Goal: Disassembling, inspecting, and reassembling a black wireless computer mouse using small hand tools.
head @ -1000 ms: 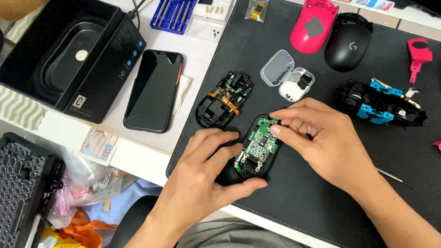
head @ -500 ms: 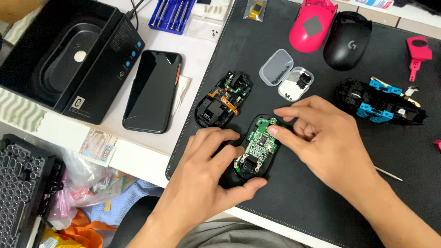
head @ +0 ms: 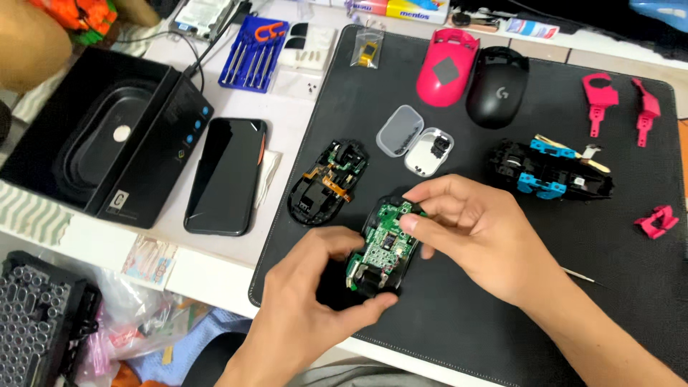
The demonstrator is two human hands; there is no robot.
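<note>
Left hand (head: 304, 297) is gripping the opened mouse base (head: 380, 251) near the mat's (head: 459, 165) front edge, and the right hand (head: 476, 236) is pinching at its green board (head: 387, 240). Looks like teardown is well underway: another gutted base (head: 326, 183) is sitting just left, shells (head: 473, 75) are lying up top, pink bits (head: 620, 104) far right. The board's still seated, so there's plenty left.

White table (head: 301, 107): black mat (head: 444, 315), black box (head: 107, 143), phone (head: 226, 175), blue screwdriver set (head: 252, 54).
</note>
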